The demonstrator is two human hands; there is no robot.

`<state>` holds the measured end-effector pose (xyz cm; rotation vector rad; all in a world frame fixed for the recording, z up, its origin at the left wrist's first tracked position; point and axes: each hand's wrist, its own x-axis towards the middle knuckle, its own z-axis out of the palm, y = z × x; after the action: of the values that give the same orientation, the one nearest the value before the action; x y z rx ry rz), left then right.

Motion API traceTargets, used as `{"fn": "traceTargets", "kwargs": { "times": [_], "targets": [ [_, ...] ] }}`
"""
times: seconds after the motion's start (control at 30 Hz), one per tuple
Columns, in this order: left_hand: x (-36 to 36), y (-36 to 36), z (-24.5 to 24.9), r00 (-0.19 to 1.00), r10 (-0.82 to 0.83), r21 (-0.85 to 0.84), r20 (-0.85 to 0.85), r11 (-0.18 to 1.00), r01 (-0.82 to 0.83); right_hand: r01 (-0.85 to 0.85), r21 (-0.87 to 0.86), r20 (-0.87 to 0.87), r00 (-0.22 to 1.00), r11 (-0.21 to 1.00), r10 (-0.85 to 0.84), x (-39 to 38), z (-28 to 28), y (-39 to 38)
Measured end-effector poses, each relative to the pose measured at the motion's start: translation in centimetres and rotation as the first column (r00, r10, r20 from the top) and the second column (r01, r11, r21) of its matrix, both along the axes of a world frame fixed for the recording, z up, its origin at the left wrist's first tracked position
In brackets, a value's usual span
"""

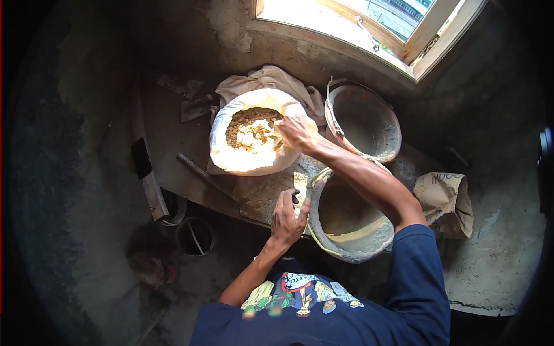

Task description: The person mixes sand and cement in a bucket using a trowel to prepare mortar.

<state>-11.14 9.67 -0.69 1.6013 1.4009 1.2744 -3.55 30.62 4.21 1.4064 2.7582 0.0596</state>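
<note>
A white sack (251, 167) with a rolled-down rim stands open, full of brown and pale crumbly material (254, 128). My right hand (295, 132) reaches over its right edge, fingers curled together at the material; what they hold, if anything, is hidden. Beneath my right forearm is a round bucket (352, 254) with a crusted rim and a little pale material inside. My left hand (288, 218) is beside that bucket's left rim, its fingers spread and bent, with nothing seen in it.
Another bucket (360, 118) stands behind, below the window frame (340, 36). A brown paper bag (441, 199) lies at the right. Cloth (277, 81) is behind the sack. A plank (151, 187), a stick (205, 173) and a dark container (195, 236) are at the left.
</note>
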Motion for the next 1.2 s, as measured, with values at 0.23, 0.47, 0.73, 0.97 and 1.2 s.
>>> {"fn": "traceTargets", "kwargs": {
  "times": [0.23,0.47,0.73,0.97,1.2],
  "targets": [
    [1.2,0.1,0.6,0.993,-0.113,-0.169,0.029,0.979,0.116,-0.084,0.058,-0.033,0.996,0.995,0.086,0.6,-0.3,-0.9],
    [2.2,0.6,1.5,0.971,-0.151,-0.250,0.186,0.948,0.195,-0.056,0.133,-0.164,0.983,0.990,0.078,-0.1,-2.9,1.2],
    [2.6,1.0,0.5,0.986,-0.132,-0.217,0.100,0.964,0.151,-0.113,-0.059,0.032,0.993,0.992,0.115,0.8,-1.7,0.3],
    [3.1,1.2,1.3,0.978,-0.161,-0.282,0.131,0.940,0.192,-0.043,-0.040,0.056,0.997,0.998,0.045,0.3,-4.2,0.8],
    [3.2,1.1,0.5,0.973,-0.153,-0.268,0.172,0.943,0.196,-0.118,-0.136,-0.084,0.991,0.984,0.107,0.5,-0.3,-0.4]
  ]
}}
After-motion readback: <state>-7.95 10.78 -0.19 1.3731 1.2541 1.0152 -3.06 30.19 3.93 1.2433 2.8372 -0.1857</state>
